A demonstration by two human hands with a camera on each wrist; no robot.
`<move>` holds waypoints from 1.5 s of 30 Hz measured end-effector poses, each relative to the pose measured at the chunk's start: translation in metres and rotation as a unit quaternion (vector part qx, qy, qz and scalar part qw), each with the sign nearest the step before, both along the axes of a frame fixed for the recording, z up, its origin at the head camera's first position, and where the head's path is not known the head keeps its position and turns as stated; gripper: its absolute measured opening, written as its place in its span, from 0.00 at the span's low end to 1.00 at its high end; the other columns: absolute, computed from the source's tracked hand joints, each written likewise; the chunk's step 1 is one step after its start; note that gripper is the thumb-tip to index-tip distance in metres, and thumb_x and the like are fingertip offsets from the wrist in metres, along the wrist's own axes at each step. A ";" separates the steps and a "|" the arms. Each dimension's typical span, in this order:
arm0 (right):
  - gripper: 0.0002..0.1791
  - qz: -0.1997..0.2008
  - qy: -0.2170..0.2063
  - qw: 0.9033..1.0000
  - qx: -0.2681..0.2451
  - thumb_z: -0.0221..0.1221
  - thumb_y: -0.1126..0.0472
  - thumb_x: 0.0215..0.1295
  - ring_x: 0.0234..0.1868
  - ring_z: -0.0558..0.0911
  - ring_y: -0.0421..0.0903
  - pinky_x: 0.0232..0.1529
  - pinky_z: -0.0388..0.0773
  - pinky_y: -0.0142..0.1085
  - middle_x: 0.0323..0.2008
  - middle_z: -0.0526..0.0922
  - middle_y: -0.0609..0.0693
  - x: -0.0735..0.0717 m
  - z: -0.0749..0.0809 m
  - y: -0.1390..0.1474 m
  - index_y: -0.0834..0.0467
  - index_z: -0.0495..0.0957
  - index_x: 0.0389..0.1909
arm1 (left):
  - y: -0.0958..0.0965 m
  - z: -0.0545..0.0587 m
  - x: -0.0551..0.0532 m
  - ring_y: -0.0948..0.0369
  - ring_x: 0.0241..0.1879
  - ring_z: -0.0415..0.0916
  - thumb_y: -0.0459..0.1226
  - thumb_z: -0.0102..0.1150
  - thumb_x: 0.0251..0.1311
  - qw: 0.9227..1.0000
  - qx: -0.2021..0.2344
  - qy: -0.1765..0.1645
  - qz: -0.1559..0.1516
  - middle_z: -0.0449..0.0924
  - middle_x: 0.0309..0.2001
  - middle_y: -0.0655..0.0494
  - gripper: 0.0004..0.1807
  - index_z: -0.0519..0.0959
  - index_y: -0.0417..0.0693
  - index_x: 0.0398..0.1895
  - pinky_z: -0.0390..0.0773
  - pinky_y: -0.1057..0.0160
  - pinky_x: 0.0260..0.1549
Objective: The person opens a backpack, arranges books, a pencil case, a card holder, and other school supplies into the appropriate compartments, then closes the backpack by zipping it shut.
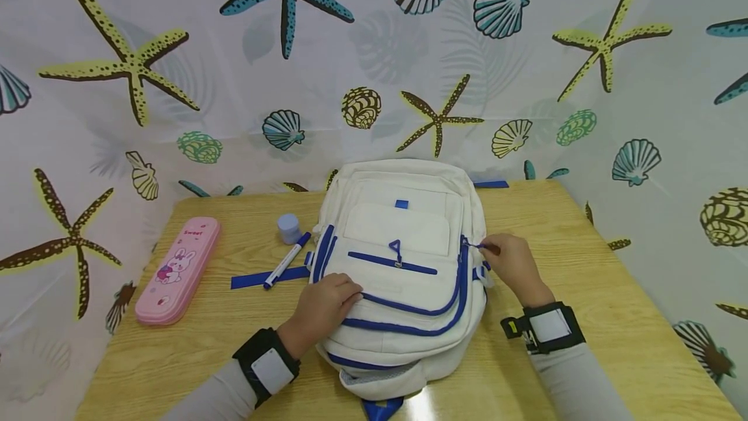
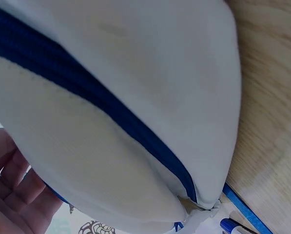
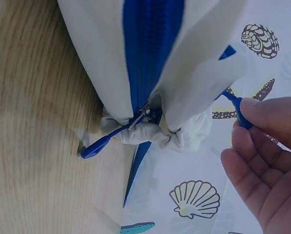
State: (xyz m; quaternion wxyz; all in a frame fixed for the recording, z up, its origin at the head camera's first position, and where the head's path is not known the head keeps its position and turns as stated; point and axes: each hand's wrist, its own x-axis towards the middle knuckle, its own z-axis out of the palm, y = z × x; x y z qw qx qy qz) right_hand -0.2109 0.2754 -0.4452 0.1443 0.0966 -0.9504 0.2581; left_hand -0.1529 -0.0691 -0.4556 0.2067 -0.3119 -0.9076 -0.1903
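A white backpack [image 1: 403, 223] with blue zippers lies front side up on the table. With thumb and fingers, my right hand [image 1: 515, 265] pinches a blue zipper pull [image 3: 242, 113] at the bag's right side. The pull's cord [image 1: 474, 245] stretches from the top of the blue side zipper to these fingers. My left hand [image 1: 327, 307] rests on the left edge of the front pocket, its fingertips by the curved zipper. In the left wrist view its fingers [image 2: 30, 187] lie loosely bent beside the fabric. Another blue pull [image 3: 96, 146] hangs loose near the wood.
On the wooden table [image 1: 584, 317], a pink pencil case [image 1: 178, 271] lies at the left. A blue-and-white marker [image 1: 286, 262] crosses a blue strap [image 1: 251, 280] beside the bag, near a small light-blue round container [image 1: 289, 228]. A seashell-patterned cloth [image 1: 374, 51] hangs behind.
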 end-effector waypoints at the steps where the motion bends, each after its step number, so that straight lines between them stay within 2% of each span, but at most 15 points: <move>1: 0.06 0.003 -0.001 1.000 0.002 0.59 0.70 0.52 0.28 0.79 0.49 0.30 0.78 0.43 0.28 0.82 0.59 0.001 0.001 -0.001 0.66 0.81 0.32 | 0.000 0.000 0.000 0.69 0.27 0.73 0.38 0.63 0.49 1.000 0.000 -0.001 0.003 0.76 0.25 0.64 0.03 0.82 0.52 0.28 0.74 0.71 0.25; 9: 0.04 0.016 0.003 0.998 0.055 0.61 0.69 0.51 0.26 0.77 0.47 0.30 0.77 0.42 0.26 0.81 0.56 0.013 0.006 -0.010 0.65 0.81 0.29 | 0.002 0.001 0.001 0.68 0.27 0.74 0.39 0.62 0.50 1.000 0.006 -0.006 0.014 0.76 0.25 0.65 0.02 0.81 0.53 0.28 0.74 0.70 0.25; 17: 0.03 0.024 0.006 0.997 0.079 0.61 0.69 0.50 0.25 0.75 0.45 0.27 0.74 0.40 0.24 0.78 0.53 0.022 0.009 -0.012 0.64 0.80 0.27 | 0.003 -0.002 0.001 0.68 0.27 0.74 0.38 0.63 0.50 1.000 0.019 -0.016 0.015 0.77 0.25 0.65 0.02 0.81 0.54 0.28 0.75 0.70 0.26; 23: 0.02 0.025 0.012 0.996 0.086 0.62 0.69 0.49 0.22 0.71 0.42 0.23 0.70 0.35 0.21 0.76 0.50 0.026 0.010 -0.012 0.64 0.79 0.25 | 0.003 -0.002 0.001 0.68 0.27 0.74 0.39 0.62 0.50 0.999 0.021 -0.025 0.015 0.77 0.25 0.65 0.02 0.82 0.53 0.28 0.75 0.70 0.26; 33: 0.02 0.018 0.018 0.995 0.094 0.63 0.70 0.46 0.21 0.70 0.41 0.21 0.68 0.34 0.19 0.74 0.49 0.030 0.012 -0.015 0.64 0.79 0.23 | 0.002 -0.002 0.001 0.69 0.28 0.74 0.39 0.63 0.49 0.999 0.021 -0.025 0.017 0.77 0.25 0.65 0.02 0.82 0.54 0.28 0.75 0.70 0.26; 39: 0.02 0.011 0.004 0.995 0.098 0.63 0.69 0.46 0.20 0.69 0.41 0.21 0.67 0.32 0.19 0.74 0.49 0.035 0.016 -0.018 0.62 0.80 0.23 | 0.002 -0.004 0.001 0.69 0.28 0.74 0.39 0.63 0.49 0.999 0.022 -0.018 0.018 0.77 0.25 0.66 0.02 0.82 0.54 0.28 0.75 0.70 0.26; 45: 0.03 0.007 -0.009 0.995 0.101 0.63 0.69 0.46 0.21 0.71 0.42 0.21 0.68 0.33 0.20 0.75 0.49 0.042 0.019 -0.020 0.62 0.80 0.24 | 0.001 -0.005 0.001 0.69 0.28 0.74 0.39 0.63 0.49 0.999 0.023 -0.027 0.018 0.77 0.25 0.66 0.02 0.82 0.54 0.28 0.75 0.70 0.27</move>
